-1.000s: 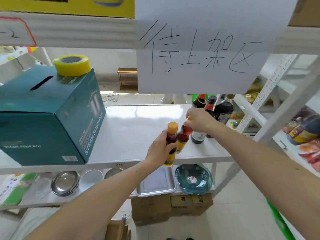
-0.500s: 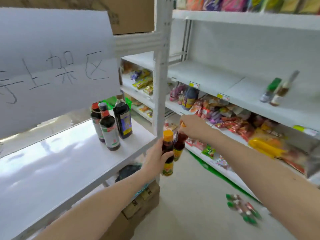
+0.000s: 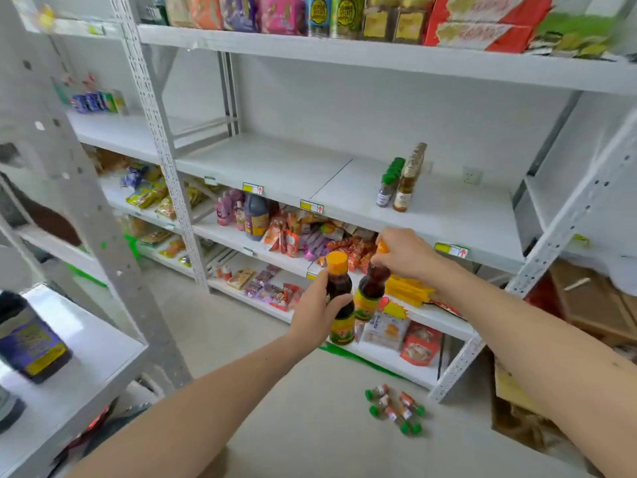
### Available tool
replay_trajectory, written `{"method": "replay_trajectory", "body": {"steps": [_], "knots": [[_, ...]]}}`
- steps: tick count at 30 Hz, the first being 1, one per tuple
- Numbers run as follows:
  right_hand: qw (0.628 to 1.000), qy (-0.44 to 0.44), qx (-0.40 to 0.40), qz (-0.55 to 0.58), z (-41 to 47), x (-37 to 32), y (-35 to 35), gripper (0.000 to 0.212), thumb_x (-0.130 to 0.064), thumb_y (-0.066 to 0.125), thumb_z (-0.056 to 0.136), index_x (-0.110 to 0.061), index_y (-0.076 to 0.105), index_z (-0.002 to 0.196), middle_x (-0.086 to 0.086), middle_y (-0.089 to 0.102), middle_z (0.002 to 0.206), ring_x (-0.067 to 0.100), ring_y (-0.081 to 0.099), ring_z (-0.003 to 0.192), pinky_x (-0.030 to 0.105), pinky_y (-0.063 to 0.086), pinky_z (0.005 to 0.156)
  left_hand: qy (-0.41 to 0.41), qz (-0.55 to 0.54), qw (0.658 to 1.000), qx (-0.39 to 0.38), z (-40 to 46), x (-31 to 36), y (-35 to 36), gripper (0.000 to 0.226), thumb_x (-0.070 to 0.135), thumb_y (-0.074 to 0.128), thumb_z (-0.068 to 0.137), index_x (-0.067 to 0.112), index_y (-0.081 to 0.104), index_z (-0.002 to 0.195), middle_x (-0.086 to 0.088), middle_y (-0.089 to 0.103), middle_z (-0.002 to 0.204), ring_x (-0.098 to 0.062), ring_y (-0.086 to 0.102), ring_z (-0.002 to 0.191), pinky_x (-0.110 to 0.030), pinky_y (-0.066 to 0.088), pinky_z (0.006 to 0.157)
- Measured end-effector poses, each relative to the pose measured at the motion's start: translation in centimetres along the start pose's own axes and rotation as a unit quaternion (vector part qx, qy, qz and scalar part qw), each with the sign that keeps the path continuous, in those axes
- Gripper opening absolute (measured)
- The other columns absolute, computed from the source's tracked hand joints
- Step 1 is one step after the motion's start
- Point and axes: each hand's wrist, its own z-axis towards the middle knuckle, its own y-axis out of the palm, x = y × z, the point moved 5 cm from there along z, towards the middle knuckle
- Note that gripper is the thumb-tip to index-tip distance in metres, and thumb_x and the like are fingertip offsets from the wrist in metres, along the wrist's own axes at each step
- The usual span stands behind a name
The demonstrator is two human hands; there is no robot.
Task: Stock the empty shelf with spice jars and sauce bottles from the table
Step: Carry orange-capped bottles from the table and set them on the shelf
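1. Head view: left hand [image 3: 319,317] is being wrapped shut around an orange-capped sauce bottle [image 3: 339,298] at frame centre; right hand [image 3: 406,253] is being pinched over a second bottle [image 3: 370,294] by its cap.
2. Both are being carried toward the mostly bare shelf [image 3: 448,215], centre right.
3. That cap-only hold is being judged risky: the hanging bottle could slip or knock its touching neighbour.

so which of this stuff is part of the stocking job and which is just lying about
Part of the job:
- bottle in left hand
- bottle in right hand
- left hand, right hand
- mostly bare shelf
- two bottles already on it

Just lying about:
- small green-capped jars on the floor
- snack packets
- boxes on the top shelf
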Motion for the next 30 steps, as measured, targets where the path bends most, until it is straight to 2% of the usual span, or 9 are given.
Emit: {"method": "replay_trajectory", "body": {"steps": [2, 5, 7, 9, 14, 19, 25, 30], "knots": [[1.0, 0.027, 0.011, 0.01, 1.3, 3.4, -1.0, 0.032, -0.031, 0.064, 0.089, -0.007, 0.054, 0.107, 0.014, 0.059, 0.104, 0.032, 0.057, 0.093, 0.039, 0.049, 0.075, 0.004, -0.011, 1.0, -0.013, 2.7, 0.9, 2.2, 0.025, 0.025, 0.059, 0.093, 0.023, 0.048, 0.115, 0.002, 0.062, 0.103, -0.017, 0.059, 0.095, -0.031, 0.05, 0.079], [0.997, 0.062, 0.035, 0.02, 3.2, 7.6, -2.6, 0.033, -0.031, 0.065, 0.088, -0.007, 0.053, 0.108, 0.015, 0.059, 0.107, 0.033, 0.057, 0.096, 0.041, 0.049, 0.078, 0.021, -0.018, 0.999, -0.03, 6.7, 2.0, 4.9, 0.031, 0.024, 0.059, 0.094, 0.022, 0.047, 0.122, 0.01, 0.06, 0.102, -0.008, 0.057, 0.093, -0.014, 0.046, 0.075], [0.995, 0.084, 0.054, 0.03, 4.5, 10.1, -3.5, 0.034, -0.03, 0.065, 0.088, -0.005, 0.054, 0.108, 0.015, 0.06, 0.108, 0.034, 0.057, 0.096, 0.042, 0.05, 0.08, 0.023, -0.025, 0.998, -0.044, 9.5, 2.6, 6.5, 0.034, 0.025, 0.059, 0.095, 0.021, 0.046, 0.125, 0.014, 0.058, 0.103, -0.003, 0.055, 0.092, -0.01, 0.043, 0.073], [0.991, 0.105, 0.067, 0.04, 6.0, 12.4, -4.3, 0.034, -0.028, 0.064, 0.088, -0.004, 0.054, 0.11, 0.016, 0.059, 0.107, 0.034, 0.057, 0.095, 0.043, 0.051, 0.081, 0.024, -0.028, 0.998, -0.052, 12.5, 3.0, 7.9, 0.034, 0.027, 0.058, 0.095, 0.022, 0.046, 0.126, 0.012, 0.059, 0.106, -0.002, 0.056, 0.094, -0.012, 0.042, 0.073], [0.986, 0.134, 0.094, 0.034, 11.6, 17.5, -6.4, 0.033, -0.027, 0.063, 0.09, -0.001, 0.056, 0.109, 0.018, 0.061, 0.103, 0.036, 0.057, 0.093, 0.043, 0.05, 0.08, 0.035, -0.045, 0.997, -0.057, 21.2, 2.8, 11.5, 0.03, 0.029, 0.059, 0.093, 0.023, 0.047, 0.121, 0.003, 0.063, 0.109, -0.016, 0.06, 0.099, -0.031, 0.047, 0.077], [0.977, 0.174, 0.119, 0.026, 18.3, 22.2, -8.2, 0.027, -0.025, 0.06, 0.091, -0.002, 0.056, 0.104, 0.02, 0.06, 0.099, 0.032, 0.055, 0.085, 0.038, 0.044, 0.068, 0.051, -0.07, 0.993, -0.081, 30.2, 2.8, 14.0, 0.027, 0.018, 0.059, 0.094, 0.017, 0.048, 0.119, 0.002, 0.06, 0.11, -0.013, 0.056, 0.098, -0.02, 0.042, 0.076], [0.964, 0.222, 0.145, 0.036, 25.5, 26.7, -9.4, 0.026, -0.023, 0.06, 0.09, 0.001, 0.058, 0.1, 0.021, 0.061, 0.095, 0.038, 0.058, 0.088, 0.039, 0.046, 0.07, 0.057, -0.079, 0.989, -0.108, 39.9, 2.2, 17.1, 0.029, 0.022, 0.061, 0.091, 0.02, 0.048, 0.117, -0.001, 0.063, 0.11, -0.019, 0.059, 0.101, -0.042, 0.05, 0.09], [0.959, 0.236, 0.15, 0.041, 30.4, 30.0, -9.0, 0.027, -0.023, 0.063, 0.09, -0.003, 0.058, 0.106, 0.016, 0.059, 0.1, 0.035, 0.056, 0.092, 0.041, 0.049, 0.078, 0.045, -0.087, 0.987, -0.125, 45.0, 1.0, 20.2, 0.031, 0.018, 0.062, 0.09, 0.019, 0.046, 0.117, -0.001, 0.063, 0.107, -0.018, 0.059, 0.098, -0.035, 0.048, 0.086]]}}
